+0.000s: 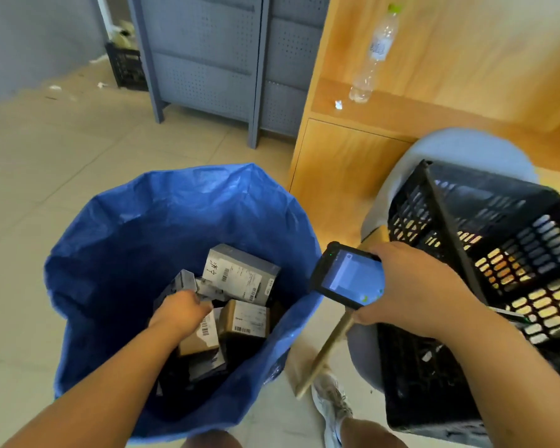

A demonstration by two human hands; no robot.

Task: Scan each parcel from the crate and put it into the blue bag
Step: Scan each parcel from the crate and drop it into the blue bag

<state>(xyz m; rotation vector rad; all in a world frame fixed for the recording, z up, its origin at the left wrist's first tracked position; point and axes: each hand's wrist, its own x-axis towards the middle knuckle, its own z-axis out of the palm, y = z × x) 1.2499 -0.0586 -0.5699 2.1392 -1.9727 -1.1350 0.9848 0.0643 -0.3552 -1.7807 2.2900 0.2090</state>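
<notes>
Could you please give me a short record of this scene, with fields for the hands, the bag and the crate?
left hand: inside the blue bag, down among the parcels; grip unclear
right hand: holds the scanner, with a flat brown parcel beneath it
crate: black, to the right, on a grey seat

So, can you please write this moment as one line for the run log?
step: bagging | left hand: inside blue bag, among parcels, grip unclear | right hand: holds scanner, beside crate
</notes>
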